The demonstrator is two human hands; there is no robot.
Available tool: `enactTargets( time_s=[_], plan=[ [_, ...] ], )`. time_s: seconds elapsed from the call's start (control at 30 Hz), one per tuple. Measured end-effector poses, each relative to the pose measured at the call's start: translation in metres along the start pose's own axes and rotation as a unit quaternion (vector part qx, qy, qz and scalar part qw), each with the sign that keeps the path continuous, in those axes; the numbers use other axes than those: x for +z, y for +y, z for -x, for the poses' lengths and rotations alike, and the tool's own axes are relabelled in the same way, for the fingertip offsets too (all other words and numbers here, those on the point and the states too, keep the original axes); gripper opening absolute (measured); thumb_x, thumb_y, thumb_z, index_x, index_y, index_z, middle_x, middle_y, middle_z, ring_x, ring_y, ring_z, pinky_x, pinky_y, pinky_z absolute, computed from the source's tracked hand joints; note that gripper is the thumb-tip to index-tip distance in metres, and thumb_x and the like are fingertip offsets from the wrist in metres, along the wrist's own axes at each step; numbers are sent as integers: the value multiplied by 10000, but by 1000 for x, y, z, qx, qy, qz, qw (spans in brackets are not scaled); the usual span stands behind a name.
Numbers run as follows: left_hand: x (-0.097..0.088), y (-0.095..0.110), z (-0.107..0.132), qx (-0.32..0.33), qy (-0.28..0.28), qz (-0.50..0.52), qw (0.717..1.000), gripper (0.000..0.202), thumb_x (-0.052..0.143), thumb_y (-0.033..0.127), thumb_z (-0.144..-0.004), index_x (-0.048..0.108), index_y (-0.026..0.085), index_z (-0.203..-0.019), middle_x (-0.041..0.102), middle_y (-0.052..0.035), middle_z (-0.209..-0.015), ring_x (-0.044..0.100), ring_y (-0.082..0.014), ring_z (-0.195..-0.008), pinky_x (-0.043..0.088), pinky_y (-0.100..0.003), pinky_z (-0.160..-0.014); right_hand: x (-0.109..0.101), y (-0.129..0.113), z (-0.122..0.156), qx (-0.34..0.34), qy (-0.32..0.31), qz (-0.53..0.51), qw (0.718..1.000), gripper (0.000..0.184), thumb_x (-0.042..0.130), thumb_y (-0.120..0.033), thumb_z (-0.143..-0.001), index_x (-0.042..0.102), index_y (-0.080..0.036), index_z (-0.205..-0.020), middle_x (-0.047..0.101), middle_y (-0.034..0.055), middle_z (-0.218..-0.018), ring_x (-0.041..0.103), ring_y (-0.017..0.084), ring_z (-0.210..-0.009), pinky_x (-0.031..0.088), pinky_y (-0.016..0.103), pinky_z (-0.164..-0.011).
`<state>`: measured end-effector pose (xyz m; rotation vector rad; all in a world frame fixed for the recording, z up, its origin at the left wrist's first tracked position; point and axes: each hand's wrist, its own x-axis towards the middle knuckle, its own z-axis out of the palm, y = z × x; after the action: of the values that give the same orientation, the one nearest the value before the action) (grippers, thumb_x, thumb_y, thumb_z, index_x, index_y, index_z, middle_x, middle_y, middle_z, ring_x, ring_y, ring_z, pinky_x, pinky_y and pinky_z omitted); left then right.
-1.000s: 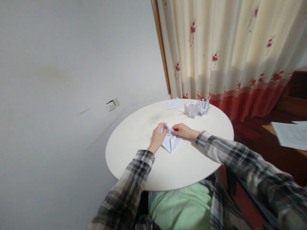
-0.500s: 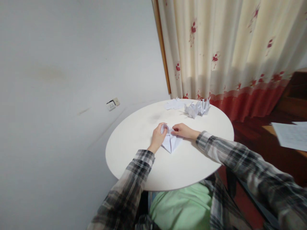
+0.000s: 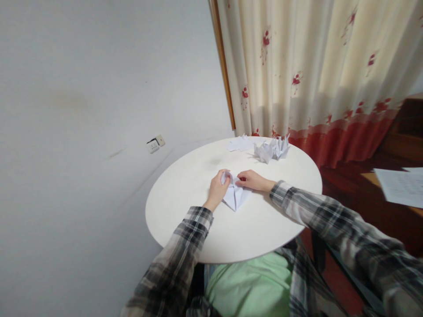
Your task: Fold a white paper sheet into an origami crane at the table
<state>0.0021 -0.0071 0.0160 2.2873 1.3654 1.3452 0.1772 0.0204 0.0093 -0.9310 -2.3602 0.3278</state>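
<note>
A partly folded sheet of white paper lies on the round white table, one pointed corner toward me and creases down its middle. My left hand is closed on its upper left side, thumb and fingers pinching a raised, curled flap. From the other side, my right hand grips the upper right part of the same paper, fingers bent and pressed together. The fingertips partly cover the far end of the paper.
Several folded white paper cranes stand at the table's far right. Left of them lie flat white paper pieces. A wall with a socket borders the left, a floral curtain the back. Printed sheets rest on a wooden surface at right.
</note>
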Motion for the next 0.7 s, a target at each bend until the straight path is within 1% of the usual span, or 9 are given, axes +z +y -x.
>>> enactTargets(
  time_s=[0.27, 0.47, 0.7],
  plan=[
    [0, 3, 0, -1, 4, -5, 1000, 233, 441, 170, -750, 519, 181, -969, 599, -23, -930, 555, -134, -878, 419, -256, -813, 0, -1, 0, -2, 1, -4, 1000, 213, 490, -290, -759, 551, -126, -638, 483, -14, -580, 380, 72, -542, 274, 184, -539],
    [1, 0, 0, -9, -2, -5, 1000, 252, 441, 170, -750, 511, 182, -992, 600, -25, -948, 558, -137, -876, 424, -264, -814, 2, 2, -1, -14, 4, 3, 1000, 224, 482, -300, -763, 539, -127, -633, 480, -13, -582, 381, 72, -541, 268, 186, -537],
    [2, -4, 0, -6, 6, 2, 1000, 271, 430, 185, -763, 480, 187, -1030, 578, -32, -1003, 547, -138, -906, 417, -268, -824, 1, 0, 0, 0, 4, -3, 1000, 215, 477, -281, -766, 531, -129, -624, 461, -23, -567, 365, 68, -534, 253, 186, -530]
  ],
)
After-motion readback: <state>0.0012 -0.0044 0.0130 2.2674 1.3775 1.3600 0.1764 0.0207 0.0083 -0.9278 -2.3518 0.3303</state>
